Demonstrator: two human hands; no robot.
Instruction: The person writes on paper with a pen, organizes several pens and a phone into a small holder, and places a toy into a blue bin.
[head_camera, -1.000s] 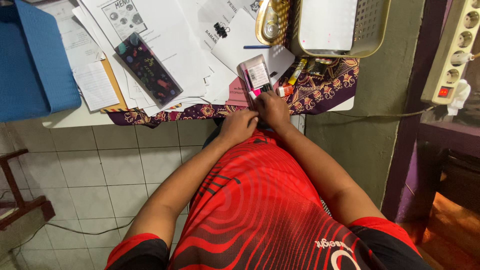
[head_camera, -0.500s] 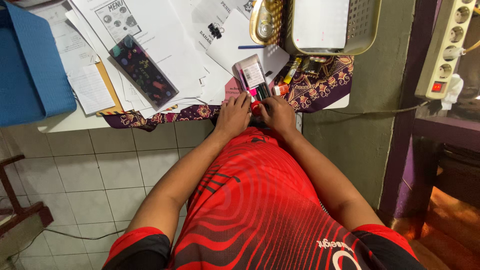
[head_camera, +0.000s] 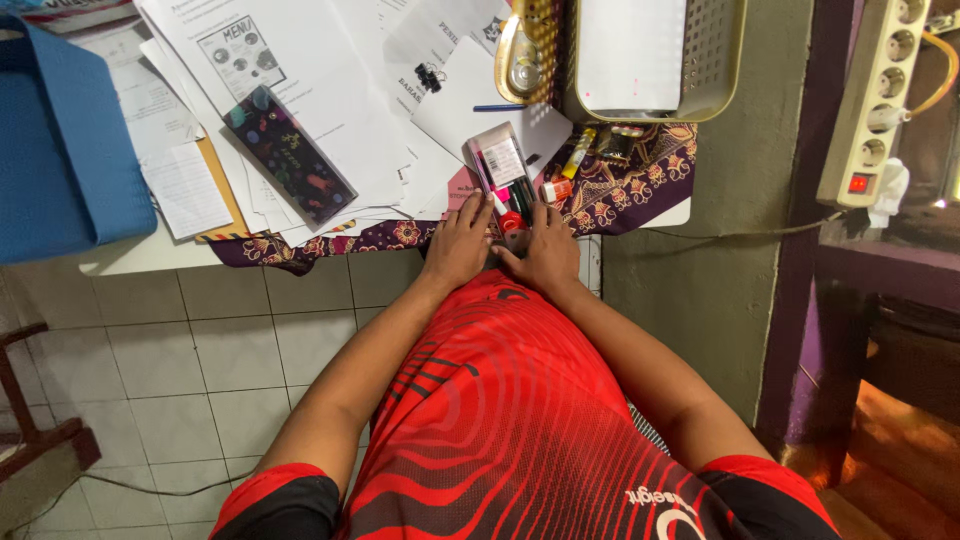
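Red and pink pens (head_camera: 507, 195) sit in a clear pen pack (head_camera: 503, 175) at the bench (head_camera: 150, 255) edge, and both hands meet at its near end. The left hand (head_camera: 458, 243) lies flat at 7 o'clock of the pack, fingers stretched toward its bottom corner, touching or nearly so. The right hand (head_camera: 549, 250) sits at 5 o'clock, fingertips at the pack's lower edge. Neither grip is closed around anything; whether the fingers pinch the pack I cannot tell, since its near end is partly hidden between them.

The pack lies on a batik cloth (head_camera: 640, 185), with loose markers (head_camera: 575, 160) just beside it at 2 o'clock and a wire basket (head_camera: 715, 60) beyond at 1 o'clock. Papers (head_camera: 330, 110) spread at 10 o'clock, a dark patterned case (head_camera: 288, 152) on them, a blue folder (head_camera: 60, 150) farther at 9 o'clock.

By my judgement the work is early: the pens look still packed, several markers outside.
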